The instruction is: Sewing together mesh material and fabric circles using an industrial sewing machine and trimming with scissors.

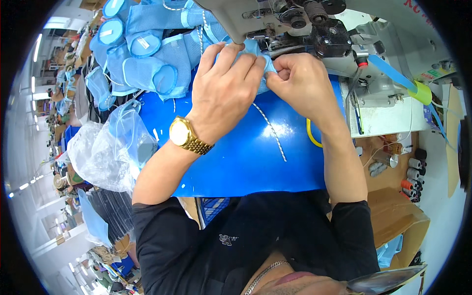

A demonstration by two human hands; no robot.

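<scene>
Under the head of an industrial sewing machine (330, 37), both hands work on a light blue mesh fabric piece (268, 64). My left hand (227, 83) bends its fingers over the fabric, with their tips close to the needle area and the thumb hidden. To its right, my right hand (304, 83) is closed, pinching the fabric's right edge between thumb and fingers. A black-and-white speckled cord (269, 127) trails toward me across the blue work surface (236, 169). Several similar light blue mesh pouches (157, 71) with round ends lie heaped left of my left hand.
A yellow ring-shaped piece (311, 133) lies beside my right forearm. Left of the table hangs a clear plastic bag (98, 157). On the right are a blue strap (393, 73) passing through a yellow-green roll, several thread spools (413, 174) and an open cardboard box (398, 216).
</scene>
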